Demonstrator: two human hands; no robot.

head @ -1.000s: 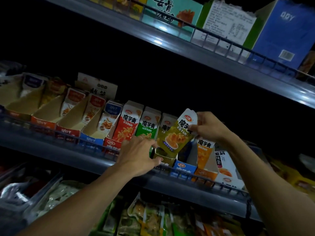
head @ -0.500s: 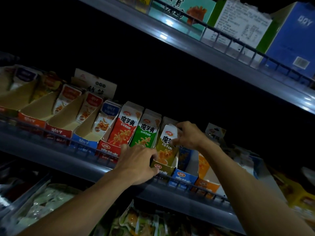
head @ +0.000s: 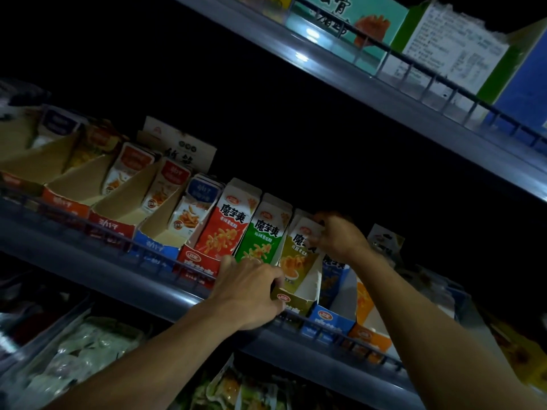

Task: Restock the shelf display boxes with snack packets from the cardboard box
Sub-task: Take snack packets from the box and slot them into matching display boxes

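Observation:
A yellow-green snack packet (head: 296, 255) stands inside the olive display box (head: 299, 297) on the middle shelf. My right hand (head: 337, 236) pinches the packet's white top edge. My left hand (head: 251, 291) grips the front left corner of the olive box at the shelf rail. Red (head: 222, 229) and green (head: 262, 235) packets fill the boxes just to the left. The cardboard box is out of view.
Blue (head: 328, 319) and orange (head: 370, 335) display boxes sit to the right of the olive one. Several half-filled boxes (head: 118, 202) line the shelf's left part. A wire rail (head: 177, 269) runs along the shelf front. Large cartons (head: 444, 45) stand on the upper shelf; bagged goods (head: 88, 350) lie below.
My right hand has lowered the yellow-green packet from above the shelf rail down into the olive box. My left hand has stayed on the box's front corner.

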